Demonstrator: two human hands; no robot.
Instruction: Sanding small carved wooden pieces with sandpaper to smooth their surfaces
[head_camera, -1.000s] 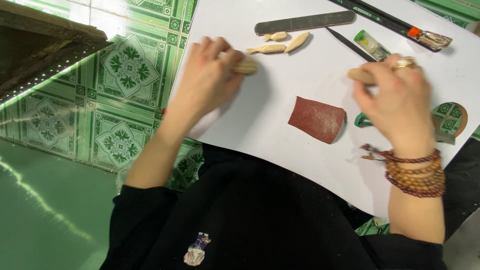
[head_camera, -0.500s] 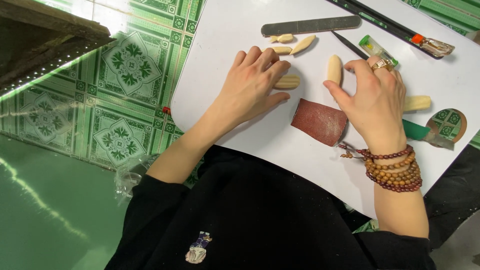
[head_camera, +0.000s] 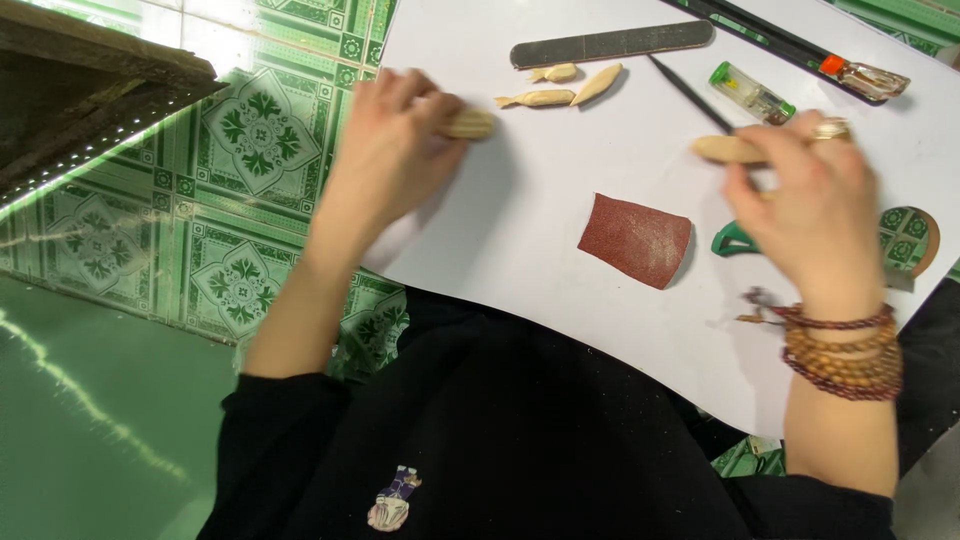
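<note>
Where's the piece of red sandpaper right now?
In the head view the red sandpaper lies flat on the white sheet, centre-right, untouched between the hands: just left of the right hand and below the small carved wooden pieces.

Bright, even light — glare on the green tiles, hands slightly blurred.

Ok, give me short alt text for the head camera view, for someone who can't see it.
Seen from above, a person's left hand and right hand each hold a small pale wooden piece, left wooden piece and right wooden piece, over a white sheet. Between the hands lies reddish sandpaper; beyond it are two carved pieces and a grey file.
</note>
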